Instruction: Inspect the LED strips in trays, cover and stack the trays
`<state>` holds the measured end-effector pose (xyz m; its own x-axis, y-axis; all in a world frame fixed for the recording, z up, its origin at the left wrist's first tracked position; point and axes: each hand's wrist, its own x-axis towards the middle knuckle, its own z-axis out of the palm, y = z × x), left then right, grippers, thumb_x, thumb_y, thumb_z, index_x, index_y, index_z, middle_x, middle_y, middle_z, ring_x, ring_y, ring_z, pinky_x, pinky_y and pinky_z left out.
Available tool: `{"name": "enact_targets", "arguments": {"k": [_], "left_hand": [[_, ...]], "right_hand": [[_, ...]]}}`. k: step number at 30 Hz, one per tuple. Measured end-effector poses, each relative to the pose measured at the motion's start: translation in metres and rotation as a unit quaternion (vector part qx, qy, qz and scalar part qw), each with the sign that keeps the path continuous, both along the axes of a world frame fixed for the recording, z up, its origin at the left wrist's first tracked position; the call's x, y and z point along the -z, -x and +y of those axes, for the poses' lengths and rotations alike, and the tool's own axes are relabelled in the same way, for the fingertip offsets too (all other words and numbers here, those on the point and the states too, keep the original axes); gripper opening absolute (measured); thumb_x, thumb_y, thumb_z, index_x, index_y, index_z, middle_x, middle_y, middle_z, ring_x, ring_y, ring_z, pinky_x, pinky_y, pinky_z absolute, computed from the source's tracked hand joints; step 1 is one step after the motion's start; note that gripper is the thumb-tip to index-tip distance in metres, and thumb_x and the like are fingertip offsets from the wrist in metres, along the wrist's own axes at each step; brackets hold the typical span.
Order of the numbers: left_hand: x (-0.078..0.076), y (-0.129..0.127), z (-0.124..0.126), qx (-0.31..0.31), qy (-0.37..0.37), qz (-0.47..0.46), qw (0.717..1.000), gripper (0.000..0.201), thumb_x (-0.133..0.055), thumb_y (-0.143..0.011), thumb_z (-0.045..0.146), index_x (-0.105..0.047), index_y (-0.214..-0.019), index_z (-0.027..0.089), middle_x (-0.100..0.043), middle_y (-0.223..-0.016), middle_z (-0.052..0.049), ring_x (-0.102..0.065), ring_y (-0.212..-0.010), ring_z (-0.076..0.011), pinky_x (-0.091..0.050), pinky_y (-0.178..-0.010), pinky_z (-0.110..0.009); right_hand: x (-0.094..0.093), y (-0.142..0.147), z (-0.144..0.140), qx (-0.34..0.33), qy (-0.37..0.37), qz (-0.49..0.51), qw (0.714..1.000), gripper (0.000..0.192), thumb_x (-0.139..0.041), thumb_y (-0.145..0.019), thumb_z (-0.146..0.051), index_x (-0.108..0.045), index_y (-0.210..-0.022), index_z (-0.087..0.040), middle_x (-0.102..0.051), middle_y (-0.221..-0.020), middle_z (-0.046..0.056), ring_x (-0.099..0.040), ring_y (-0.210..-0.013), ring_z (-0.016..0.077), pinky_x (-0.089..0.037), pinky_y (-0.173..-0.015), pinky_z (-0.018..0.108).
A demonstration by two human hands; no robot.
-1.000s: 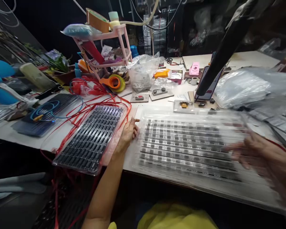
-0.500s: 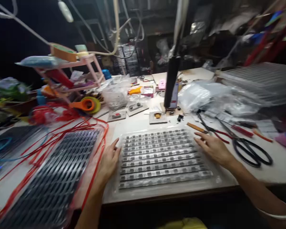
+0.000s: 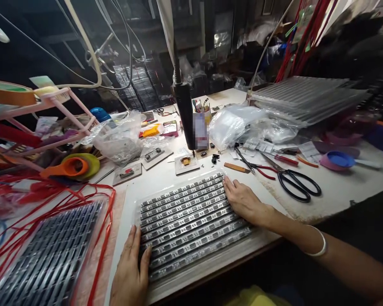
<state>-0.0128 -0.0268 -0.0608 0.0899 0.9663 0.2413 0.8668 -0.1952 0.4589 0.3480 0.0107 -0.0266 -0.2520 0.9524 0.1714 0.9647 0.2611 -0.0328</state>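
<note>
A clear plastic tray lies on the worktable in front of me. Dark and silvery metal strips with small slots fill it in parallel rows. My left hand rests along its near left side, fingers stretched out and thumb apart over the strip ends. At the right side, my right hand lies with extended fingers touching the edge by the far strips. Neither hand lifts anything; the undersides of the fingers are hidden. A black hanging electric screwdriver points down beyond the tray, beside a small fixture block.
Another filled tray lies left among red ribbons. Black-handled scissors, red-handled pliers and an orange-handled blade lie right. Plastic bags and stacked clear trays stand behind. A pink rack is at left.
The view has swung to the right. My right hand has moved in against the tray's edge, and my left hand has come nearer me, its thumb now over the strips.
</note>
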Motion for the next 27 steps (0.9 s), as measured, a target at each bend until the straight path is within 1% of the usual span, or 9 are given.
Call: {"name": "enact_targets", "arguments": {"k": [3, 7, 9, 13, 15, 19, 22, 24, 27], "left_hand": [[-0.006, 0.002, -0.006, -0.016, 0.012, -0.033, 0.999, 0.061, -0.040, -0.088, 0.045, -0.029, -0.146, 0.028, -0.032, -0.151, 0.000, -0.031, -0.138, -0.0231, -0.026, -0.114, -0.045], [-0.015, 0.011, -0.038, 0.056, 0.027, -0.084, 0.995, 0.050, -0.037, -0.089, 0.036, -0.040, -0.139, 0.036, -0.041, -0.146, 0.006, -0.039, -0.134, -0.0210, -0.031, -0.112, -0.041], [-0.017, 0.013, -0.060, 0.086, 0.018, -0.089, 0.992, 0.050, -0.031, -0.089, 0.029, -0.043, -0.137, 0.040, -0.041, -0.145, 0.007, -0.039, -0.133, -0.0206, -0.031, -0.112, -0.042], [-0.012, 0.015, -0.090, 0.117, -0.030, -0.017, 0.993, 0.061, -0.039, -0.083, 0.024, -0.035, -0.142, 0.040, -0.038, -0.148, 0.002, -0.036, -0.135, -0.0237, -0.030, -0.112, -0.046], [-0.005, 0.019, -0.093, 0.119, -0.057, 0.009, 0.991, 0.064, -0.044, -0.082, 0.024, -0.032, -0.143, 0.038, -0.039, -0.148, 0.000, -0.035, -0.136, -0.0246, -0.031, -0.112, -0.048], [0.010, 0.026, -0.087, 0.109, -0.121, 0.010, 0.987, 0.052, -0.038, -0.090, 0.019, -0.038, -0.140, 0.034, -0.039, -0.148, -0.003, -0.036, -0.136, -0.0235, -0.031, -0.110, -0.046], [0.017, 0.026, -0.084, 0.105, -0.154, 0.017, 0.982, 0.048, -0.038, -0.091, 0.021, -0.043, -0.137, 0.033, -0.043, -0.145, -0.004, -0.041, -0.133, -0.0239, -0.033, -0.107, -0.043], [0.018, 0.025, -0.084, 0.095, -0.164, 0.022, 0.982, 0.045, -0.037, -0.091, 0.024, -0.045, -0.135, 0.032, -0.046, -0.143, -0.005, -0.042, -0.132, -0.0238, -0.035, -0.105, -0.042], [0.014, 0.023, -0.083, 0.062, -0.147, 0.038, 0.986, 0.042, -0.034, -0.091, 0.028, -0.051, -0.130, 0.032, -0.053, -0.137, -0.004, -0.045, -0.130, -0.0216, -0.038, -0.103, -0.041]], "right_hand": [[-0.001, -0.013, -0.003, -0.015, -0.020, 0.059, 0.998, 0.055, -0.034, -0.076, 0.004, -0.053, -0.127, -0.003, -0.048, -0.136, 0.021, -0.057, -0.111, 0.0299, -0.053, -0.089, 0.045], [0.003, -0.046, -0.021, -0.069, -0.014, 0.235, 0.969, 0.047, -0.035, -0.089, -0.010, -0.052, -0.132, -0.018, -0.047, -0.141, 0.008, -0.047, -0.127, 0.0199, -0.042, -0.105, 0.041], [0.006, -0.062, -0.033, -0.093, 0.021, 0.288, 0.953, 0.047, -0.035, -0.089, -0.011, -0.052, -0.133, -0.019, -0.046, -0.142, 0.007, -0.045, -0.129, 0.0183, -0.038, -0.109, 0.040], [0.001, -0.081, -0.058, -0.141, 0.090, 0.296, 0.940, 0.049, -0.042, -0.088, -0.014, -0.048, -0.136, -0.019, -0.040, -0.145, 0.007, -0.043, -0.130, 0.0207, -0.035, -0.110, 0.041], [-0.006, -0.086, -0.073, -0.161, 0.120, 0.266, 0.943, 0.054, -0.046, -0.088, -0.016, -0.042, -0.141, -0.023, -0.035, -0.148, 0.006, -0.040, -0.132, 0.0211, -0.034, -0.110, 0.041], [-0.015, -0.089, -0.107, -0.181, 0.146, 0.154, 0.960, 0.069, -0.045, -0.086, -0.014, -0.022, -0.149, -0.027, -0.024, -0.153, 0.006, -0.024, -0.140, 0.0219, -0.027, -0.113, 0.046], [-0.003, -0.085, -0.123, -0.175, 0.097, 0.101, 0.975, 0.070, -0.046, -0.089, -0.022, -0.014, -0.151, -0.028, -0.022, -0.154, 0.008, -0.023, -0.140, 0.0236, -0.027, -0.111, 0.050], [0.011, -0.084, -0.124, -0.172, 0.023, 0.086, 0.981, 0.067, -0.047, -0.091, -0.029, -0.016, -0.151, -0.027, -0.028, -0.152, 0.011, -0.030, -0.138, 0.0244, -0.033, -0.108, 0.048], [0.026, -0.085, -0.118, -0.194, -0.087, 0.082, 0.974, 0.062, -0.047, -0.093, -0.028, -0.022, -0.149, -0.024, -0.041, -0.145, 0.013, -0.037, -0.134, 0.0250, -0.039, -0.104, 0.045]]}}
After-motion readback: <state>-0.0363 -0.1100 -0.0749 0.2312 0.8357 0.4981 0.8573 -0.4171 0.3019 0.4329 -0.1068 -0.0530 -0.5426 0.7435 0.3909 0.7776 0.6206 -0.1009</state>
